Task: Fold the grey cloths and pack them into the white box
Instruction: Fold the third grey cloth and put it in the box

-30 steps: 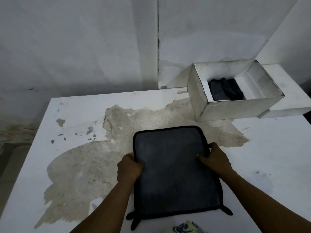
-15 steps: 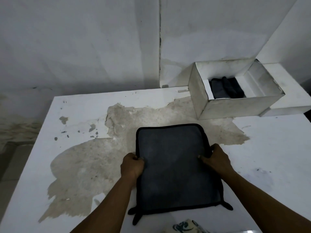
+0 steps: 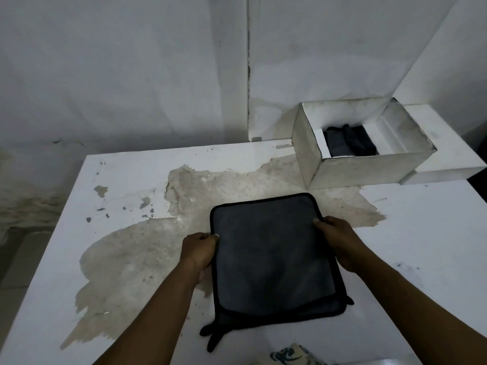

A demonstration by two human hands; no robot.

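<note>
A grey cloth with a black hem lies folded in half on the white table, its doubled edges showing at the near end. My left hand pinches its left edge and my right hand pinches its right edge, both about halfway along. The white box stands open at the table's far right. Inside it lies a folded dark grey cloth.
A wide patch of worn, peeled surface spreads over the table's middle and left. White walls stand close behind. A white ledge sits to the right of the box. A patterned scrap of fabric peeks in at the bottom edge.
Both hands keep their grip on the cloth's side edges. The near end now shows two layers slightly apart, with the lower hem peeking out.
</note>
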